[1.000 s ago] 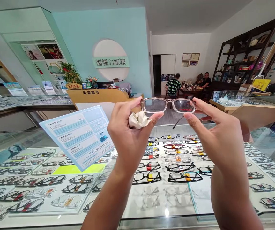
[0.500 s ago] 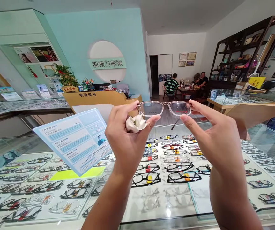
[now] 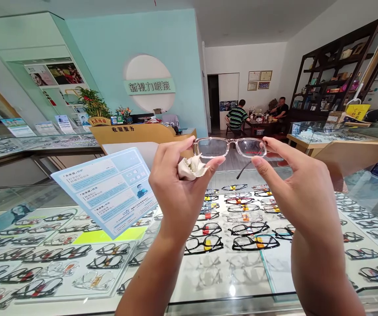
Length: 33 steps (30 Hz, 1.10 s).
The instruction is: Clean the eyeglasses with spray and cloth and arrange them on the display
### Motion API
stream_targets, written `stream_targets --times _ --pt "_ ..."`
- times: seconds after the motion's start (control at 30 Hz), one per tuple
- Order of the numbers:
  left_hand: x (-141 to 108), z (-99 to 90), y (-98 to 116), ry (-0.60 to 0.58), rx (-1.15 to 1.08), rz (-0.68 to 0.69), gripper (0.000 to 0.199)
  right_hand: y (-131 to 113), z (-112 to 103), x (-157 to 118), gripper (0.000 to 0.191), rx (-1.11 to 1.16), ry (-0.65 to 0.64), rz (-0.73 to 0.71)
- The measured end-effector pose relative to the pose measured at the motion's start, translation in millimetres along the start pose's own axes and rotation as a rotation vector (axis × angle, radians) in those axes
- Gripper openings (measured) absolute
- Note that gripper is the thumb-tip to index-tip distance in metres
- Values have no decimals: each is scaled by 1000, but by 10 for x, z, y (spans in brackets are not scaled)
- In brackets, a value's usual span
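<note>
A pair of eyeglasses point(image 3: 231, 141) with a clear frame is held up in front of me, level, over a glass display counter. My left hand point(image 3: 179, 184) pinches the left end of the frame and also keeps a crumpled white cloth or tissue point(image 3: 192, 167) in its palm. At the other end, my right hand point(image 3: 301, 188) grips the rim by its outer edge between thumb and fingers. One dark-tipped temple arm point(image 3: 243, 170) hangs below the right lens. Red print shows on that lens.
Below lies the glass counter point(image 3: 182, 303) with rows of glasses point(image 3: 256, 242) inside. A blue leaflet point(image 3: 106, 193) stands at left. Farther back are a cashier desk point(image 3: 130, 134), another showcase point(image 3: 317, 134), dark shelves point(image 3: 336, 66) and two people point(image 3: 237, 117) at a table.
The whole view has shifted slightly, so the scene sits a little farther right. Both hands keep the same hold on the eyeglasses.
</note>
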<state>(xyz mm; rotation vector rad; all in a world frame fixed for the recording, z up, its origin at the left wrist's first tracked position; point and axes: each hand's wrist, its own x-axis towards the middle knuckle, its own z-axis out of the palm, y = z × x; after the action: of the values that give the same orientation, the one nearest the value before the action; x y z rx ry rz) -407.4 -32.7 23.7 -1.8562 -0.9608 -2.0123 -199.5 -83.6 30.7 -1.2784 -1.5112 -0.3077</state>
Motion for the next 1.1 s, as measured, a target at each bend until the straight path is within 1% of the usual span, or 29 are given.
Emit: stream_targets --times 0.2,0.43,0.57,0.83,0.9,0.97,1.1 --pt "3 -10 3 12 10 0 46 -8 20 -5 51 -26 -21 9" --pt "4 -4 11 14 25 1 49 11 46 -1 48 -61 -54 -48" --pt "0 -4 7 10 23 2 49 4 43 -9 48 -81 -54 -46" --pt "18 -7 -16 -7 3 -9 47 -23 31 -10 47 -19 -45 -14" --pt "46 -19 -62 -23 -19 -29 47 -32 51 -10 45 6 -26 -24" --pt "86 -34 -128 -62 -68 -72 49 -47 94 -9 43 37 20 -51" --pt "164 -51 -255 -158 -173 -211 57 -77 215 3 38 69 178 -141"
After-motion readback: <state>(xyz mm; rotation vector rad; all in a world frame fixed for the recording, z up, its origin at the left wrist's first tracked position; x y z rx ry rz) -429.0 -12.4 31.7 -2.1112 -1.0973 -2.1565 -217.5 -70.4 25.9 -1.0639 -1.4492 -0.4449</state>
